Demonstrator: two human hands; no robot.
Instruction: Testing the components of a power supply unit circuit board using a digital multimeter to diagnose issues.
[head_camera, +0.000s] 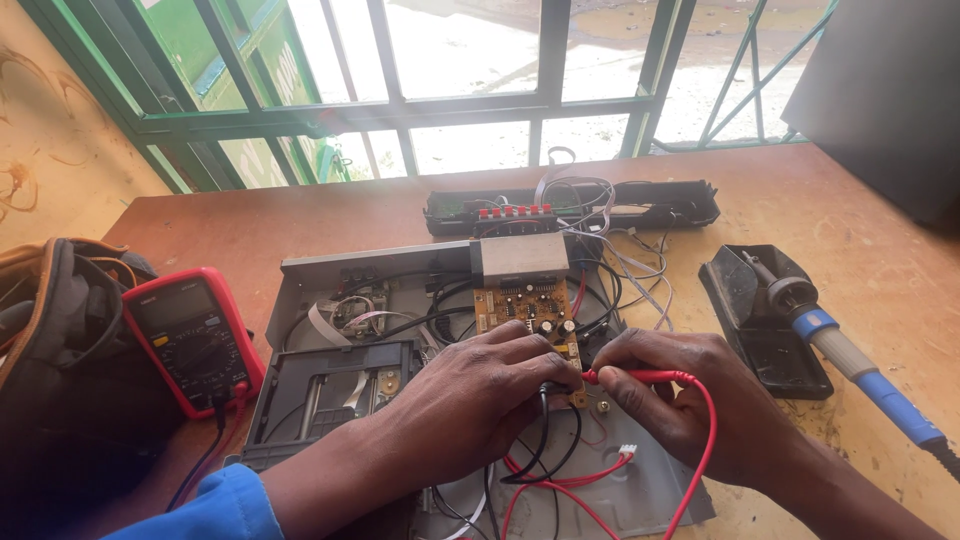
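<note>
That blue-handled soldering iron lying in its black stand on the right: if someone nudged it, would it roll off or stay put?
The soldering iron would probably roll if nudged sideways, since its handle looks round. Only its tip end rests in the black stand; the handle juts past it over the table, so it may tip out. Its trailing cord could also tug it.

You are facing a window (470, 60) with green-painted metal bars, and bright daylight pours through it from sunlit, pale ground outside. Below it runs your counter (330, 215), a worn reddish-brown board with scuffs and pale marks. To your left stands a yellowish wall (50, 130) stained with brown streaks. At upper right a dark panel (890, 90) rises beside the counter.
</note>
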